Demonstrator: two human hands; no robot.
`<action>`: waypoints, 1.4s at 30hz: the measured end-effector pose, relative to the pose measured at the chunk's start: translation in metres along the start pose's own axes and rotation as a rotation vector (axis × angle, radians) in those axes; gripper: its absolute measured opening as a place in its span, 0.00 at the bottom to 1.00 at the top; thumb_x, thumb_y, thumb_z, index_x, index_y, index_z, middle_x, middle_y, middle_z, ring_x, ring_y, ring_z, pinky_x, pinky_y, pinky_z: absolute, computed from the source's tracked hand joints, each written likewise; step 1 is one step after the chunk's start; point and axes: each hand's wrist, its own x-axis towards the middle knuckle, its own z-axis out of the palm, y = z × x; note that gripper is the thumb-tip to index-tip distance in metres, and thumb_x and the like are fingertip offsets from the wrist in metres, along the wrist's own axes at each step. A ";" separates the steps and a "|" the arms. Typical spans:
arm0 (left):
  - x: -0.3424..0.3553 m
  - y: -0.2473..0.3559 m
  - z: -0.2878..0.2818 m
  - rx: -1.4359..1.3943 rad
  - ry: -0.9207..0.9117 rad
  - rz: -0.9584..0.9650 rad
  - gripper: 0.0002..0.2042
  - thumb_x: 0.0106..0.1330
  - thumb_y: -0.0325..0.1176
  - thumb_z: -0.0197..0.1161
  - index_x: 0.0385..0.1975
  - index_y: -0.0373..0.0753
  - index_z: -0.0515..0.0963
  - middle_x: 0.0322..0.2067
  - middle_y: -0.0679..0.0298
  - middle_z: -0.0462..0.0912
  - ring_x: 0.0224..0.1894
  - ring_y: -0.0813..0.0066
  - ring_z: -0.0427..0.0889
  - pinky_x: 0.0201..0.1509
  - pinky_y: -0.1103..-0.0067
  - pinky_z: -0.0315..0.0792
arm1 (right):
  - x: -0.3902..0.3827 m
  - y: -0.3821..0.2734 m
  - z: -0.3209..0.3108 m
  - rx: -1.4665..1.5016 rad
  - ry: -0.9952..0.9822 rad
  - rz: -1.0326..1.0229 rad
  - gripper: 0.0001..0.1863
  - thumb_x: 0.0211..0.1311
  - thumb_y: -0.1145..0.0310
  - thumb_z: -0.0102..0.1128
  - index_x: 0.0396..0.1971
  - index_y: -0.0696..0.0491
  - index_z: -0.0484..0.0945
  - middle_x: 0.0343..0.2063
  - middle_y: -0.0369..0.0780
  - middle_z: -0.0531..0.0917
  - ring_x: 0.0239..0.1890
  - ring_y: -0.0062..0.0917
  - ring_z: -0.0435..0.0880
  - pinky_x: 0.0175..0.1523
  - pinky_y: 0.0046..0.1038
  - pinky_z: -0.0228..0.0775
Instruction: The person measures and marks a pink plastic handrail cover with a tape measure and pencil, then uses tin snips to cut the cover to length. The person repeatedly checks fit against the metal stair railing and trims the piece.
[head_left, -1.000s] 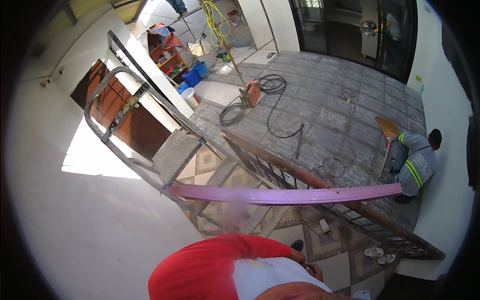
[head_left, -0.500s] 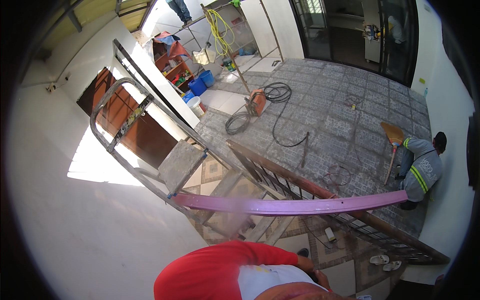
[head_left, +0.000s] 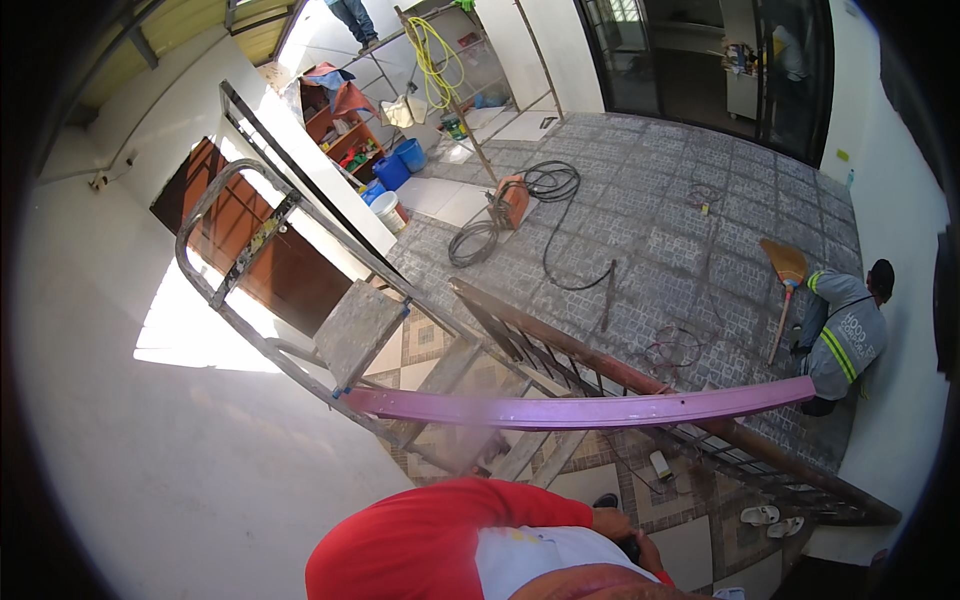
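My left hand [head_left: 612, 522], at the end of a red sleeve, is low in the view in front of my white shirt. My right hand [head_left: 651, 556] is just beside it, with a red cuff showing at the lower edge. Between them sits a small dark object [head_left: 629, 548], mostly hidden by the fingers; its kind cannot be made out. Both hands are closed around it. Beyond them a long purple bar [head_left: 600, 411] spans from the stepladder [head_left: 362, 325] toward the right. A blurred smear covers part of the bar.
A brown metal railing [head_left: 600, 362] runs diagonally behind the bar. At right a person in a grey reflective shirt [head_left: 845, 345] crouches by a broom [head_left: 785, 265]. Black cable [head_left: 550, 180], blue buckets [head_left: 393, 172] and a scaffold with a yellow hose [head_left: 430, 65] stand farther off. White sandals [head_left: 760, 515] lie below.
My hands have shifted slightly, and a little more of the dark object shows between them. The view has moved marginally. The crouching person's arm and head have shifted slightly.
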 end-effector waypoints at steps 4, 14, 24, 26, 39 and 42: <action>0.000 -0.003 -0.001 -0.066 0.003 0.047 0.13 0.63 0.37 0.60 0.38 0.34 0.83 0.27 0.44 0.84 0.33 0.43 0.86 0.35 0.56 0.81 | -0.002 -0.007 0.000 -0.193 0.000 0.049 0.28 0.78 0.49 0.41 0.53 0.59 0.78 0.48 0.42 0.83 0.50 0.28 0.82 0.59 0.33 0.71; -0.013 0.015 -0.021 -0.062 0.149 -0.140 0.14 0.47 0.35 0.68 0.32 0.35 0.85 0.27 0.44 0.84 0.33 0.43 0.86 0.37 0.56 0.80 | 0.002 -0.021 0.005 -0.568 0.114 -0.079 0.35 0.79 0.43 0.32 0.47 0.59 0.82 0.44 0.43 0.85 0.48 0.28 0.82 0.56 0.33 0.71; -0.020 0.009 -0.014 0.011 0.216 -0.157 0.13 0.47 0.36 0.69 0.28 0.34 0.84 0.26 0.45 0.84 0.33 0.44 0.85 0.36 0.57 0.80 | 0.026 -0.015 0.007 -0.747 -0.002 -0.117 0.37 0.76 0.39 0.35 0.46 0.61 0.81 0.41 0.46 0.85 0.43 0.31 0.82 0.49 0.36 0.71; -0.020 0.006 -0.010 0.013 0.252 -0.109 0.12 0.48 0.36 0.69 0.28 0.34 0.83 0.27 0.45 0.84 0.33 0.45 0.85 0.36 0.57 0.79 | 0.045 -0.003 -0.002 -0.936 -0.038 0.049 0.39 0.76 0.39 0.34 0.47 0.63 0.80 0.43 0.52 0.85 0.46 0.37 0.83 0.51 0.37 0.71; -0.020 -0.003 -0.015 -0.023 0.187 -0.074 0.14 0.48 0.37 0.70 0.32 0.36 0.84 0.29 0.48 0.86 0.35 0.46 0.86 0.39 0.56 0.79 | 0.046 0.014 -0.019 -1.050 -0.001 -0.106 0.33 0.78 0.46 0.32 0.46 0.59 0.80 0.41 0.58 0.84 0.49 0.53 0.82 0.50 0.46 0.70; -0.018 0.000 -0.016 -0.018 0.158 -0.120 0.14 0.48 0.37 0.70 0.33 0.35 0.84 0.30 0.48 0.86 0.36 0.45 0.86 0.40 0.56 0.80 | 0.044 0.018 -0.021 -0.875 0.026 -0.192 0.31 0.78 0.48 0.33 0.43 0.59 0.81 0.39 0.57 0.84 0.46 0.52 0.82 0.48 0.45 0.70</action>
